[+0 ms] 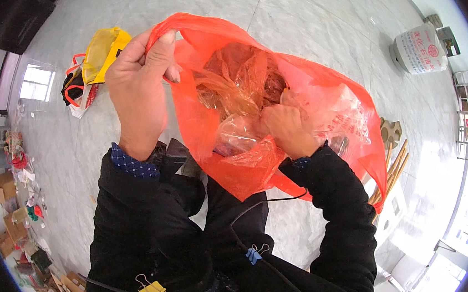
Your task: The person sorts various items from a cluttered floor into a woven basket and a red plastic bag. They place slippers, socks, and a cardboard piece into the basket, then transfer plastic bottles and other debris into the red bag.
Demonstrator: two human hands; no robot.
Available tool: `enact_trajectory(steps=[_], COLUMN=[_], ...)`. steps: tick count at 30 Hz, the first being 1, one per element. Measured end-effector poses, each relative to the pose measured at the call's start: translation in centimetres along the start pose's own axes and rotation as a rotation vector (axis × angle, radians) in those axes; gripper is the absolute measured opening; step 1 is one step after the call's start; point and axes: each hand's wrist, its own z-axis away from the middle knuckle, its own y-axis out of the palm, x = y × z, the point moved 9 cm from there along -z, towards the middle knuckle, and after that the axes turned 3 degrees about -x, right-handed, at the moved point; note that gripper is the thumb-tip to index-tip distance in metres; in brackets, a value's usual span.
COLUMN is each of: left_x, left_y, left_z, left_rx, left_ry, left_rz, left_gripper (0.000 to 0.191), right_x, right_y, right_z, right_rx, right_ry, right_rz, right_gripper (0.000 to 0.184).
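Observation:
A large red plastic bag [235,179] spreads wide in front of me, its mouth facing up. My left hand [142,67] pinches the bag's rim between thumb and fingers at its upper left corner. Inside the bag, my right hand [284,123] is bent down with its fingers curled against a bundle; the fingertips are partly hidden. Beside it lie a brownish bundle wrapped in thin plastic [240,71] and a clear plastic bag [237,133]. Toward the right side sits a clear bag bearing red print [345,118].
On the tiled floor stand a yellow bag [100,57] and a white bag with red handles [81,99] to the left. A wrapped gas cylinder [422,50] is at the upper right, wooden sticks [395,168] at right. Cardboard boxes [14,225] line the lower left. A cable with a blue binder clip [254,256] crosses my lap.

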Motion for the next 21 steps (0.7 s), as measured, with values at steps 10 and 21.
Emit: enact_trajectory(steps=[10, 21], left_x=[0.2, -2.6], left_y=[-0.3, 1.5], left_z=[-0.3, 0.9], left_rx=[0.015, 0.005], left_ry=[0.031, 0.298], left_rz=[-0.040, -0.341], left_gripper=[0.024, 0.026], right_x=[0.4, 0.1], right_y=[2.5, 9.0], right_z=[5.2, 4.8], right_rx=[-0.038, 0.197], right_ry=[-0.159, -0.056], right_rz=[0.013, -0.122], right_gripper=[0.021, 0.027])
